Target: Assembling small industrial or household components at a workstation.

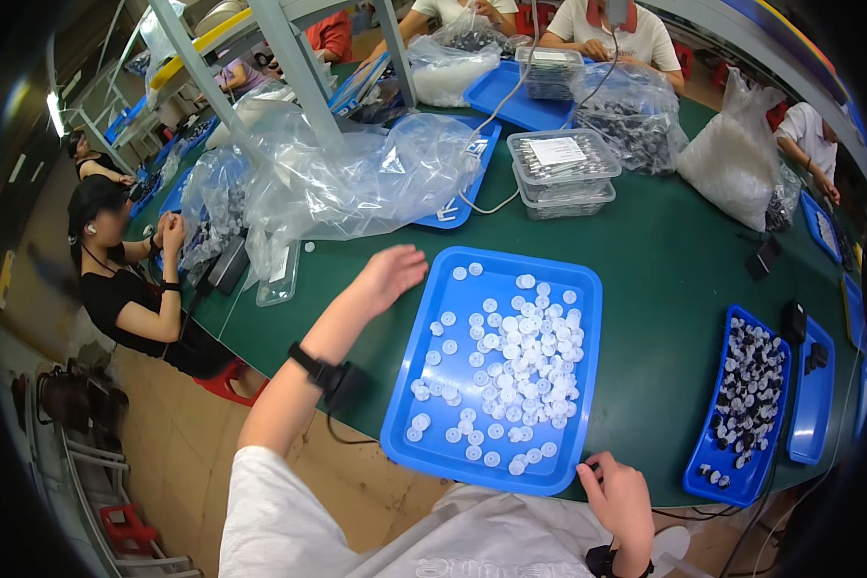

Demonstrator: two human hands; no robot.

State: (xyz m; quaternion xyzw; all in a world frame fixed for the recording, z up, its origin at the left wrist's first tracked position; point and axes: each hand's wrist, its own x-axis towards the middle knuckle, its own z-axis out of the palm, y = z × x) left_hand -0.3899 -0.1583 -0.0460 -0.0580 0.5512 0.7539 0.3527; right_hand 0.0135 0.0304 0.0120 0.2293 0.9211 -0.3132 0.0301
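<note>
Left hand (392, 273) is held open and empty, fingers spread, above the surface (684, 260) just off the tray (405, 424) at its 10 o'clock corner; nothing is gripped. Right hand (618, 496) is set at the tray's 5 o'clock corner, fingers curled at the rim; whether a cap is pinched there cannot be told.

Progress, as judged: the work looks early or midway. The white caps (520, 371) are seen loose and unsorted in the tray, heaped toward centre and 3 o'clock, thinner toward 9 o'clock and the near edge. No finished batch can be made out beside the tray.

Containers:
- Blue tray, directly ahead: white round caps only, one layer for the most part.
- Narrow blue tray (742, 482) at 3 o'clock: dark and pale small parts (749, 385), packed along its length.
- Second narrow blue tray (811, 395) beyond it: nearly bare, one dark item.
- Clear lidded boxes (562, 173) at 12 o'clock, stacked two high: small metal-looking parts, a paper label on top.
- Clear bags (356, 183) at 11 o'clock: mostly slack.
- Bag (636, 111) at 1 o'clock: dark parts. White bag (737, 159) next to it: full.
- Far blue tray (511, 96) at 12 o'clock: contents hidden.

Other people are seated at 9 and 12 o'clock.
</note>
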